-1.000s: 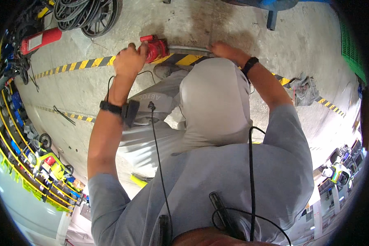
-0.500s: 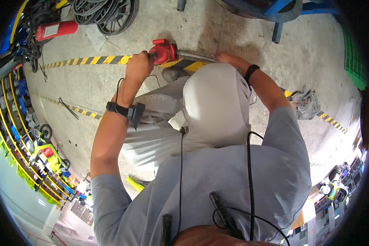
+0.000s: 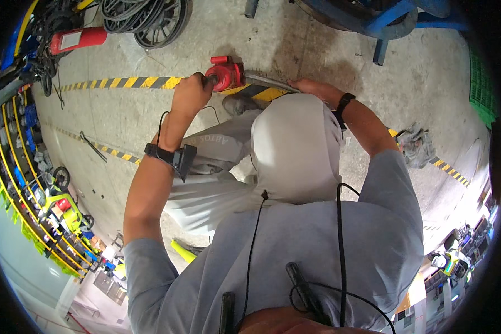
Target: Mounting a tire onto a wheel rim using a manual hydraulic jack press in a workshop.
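A red bottle jack (image 3: pixel 226 76) lies tilted on its side in front of my knees, its flat base turned to the right. My left hand (image 3: pixel 191 93) is closed around the dark narrow end on the jack's left side. From the base side a grey metal bar (image 3: pixel 267 80) runs out to the right. The far end of that bar is in my right hand (image 3: pixel 319 90), which is closed on it; my raised knee partly hides those fingers. Whether the jack touches the floor I cannot tell.
Black-and-yellow floor tape (image 3: pixel 117 83) runs behind the jack. At the back left are a red fire extinguisher (image 3: pixel 78 40) and a spoked wheel (image 3: pixel 161 28) with coiled cable. A blue metal frame (image 3: pixel 381 50) stands back right, near a green crate (image 3: pixel 481 89). Grey cloth (image 3: pixel 416 146) lies right.
The jack and both hands sit slightly farther right in the picture, along with a small shift of the whole view. The hold of each hand looks the same.
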A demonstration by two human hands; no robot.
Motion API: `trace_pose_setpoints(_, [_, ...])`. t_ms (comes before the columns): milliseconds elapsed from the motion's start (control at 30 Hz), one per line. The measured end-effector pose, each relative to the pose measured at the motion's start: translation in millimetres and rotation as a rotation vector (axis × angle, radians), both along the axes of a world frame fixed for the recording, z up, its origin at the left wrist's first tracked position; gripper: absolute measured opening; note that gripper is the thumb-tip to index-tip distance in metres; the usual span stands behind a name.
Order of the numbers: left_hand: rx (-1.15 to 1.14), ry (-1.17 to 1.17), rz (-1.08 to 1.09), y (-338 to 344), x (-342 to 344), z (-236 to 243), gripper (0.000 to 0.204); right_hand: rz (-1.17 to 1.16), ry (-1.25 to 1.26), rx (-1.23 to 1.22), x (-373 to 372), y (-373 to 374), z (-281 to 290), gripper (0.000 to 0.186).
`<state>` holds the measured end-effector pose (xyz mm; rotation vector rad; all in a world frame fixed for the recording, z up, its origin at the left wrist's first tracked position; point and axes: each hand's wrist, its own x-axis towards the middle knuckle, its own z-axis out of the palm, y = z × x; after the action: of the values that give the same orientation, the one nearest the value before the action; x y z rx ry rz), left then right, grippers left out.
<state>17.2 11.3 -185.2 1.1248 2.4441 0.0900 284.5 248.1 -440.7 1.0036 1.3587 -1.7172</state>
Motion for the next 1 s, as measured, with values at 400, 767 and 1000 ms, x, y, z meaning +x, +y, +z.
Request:
trace_pose_setpoints(400, [0.01, -0.079, 0.067, -4, -7, -7, 0.038, 0.83, 0.498, 1.099, -18, 4, 93, 0.042])
trace_pose_setpoints(767, [0.056, -0.045, 0.18, -17, 2, -21, 0.041, 0.366, 0.233, 0.338, -20, -5, 41, 0.057])
trace_pose_setpoints(1000, [0.089, -0.121, 0.189, -11, 0, -17, 0.041, 0.755, 0.345, 0.92, -13, -18, 82, 0.042])
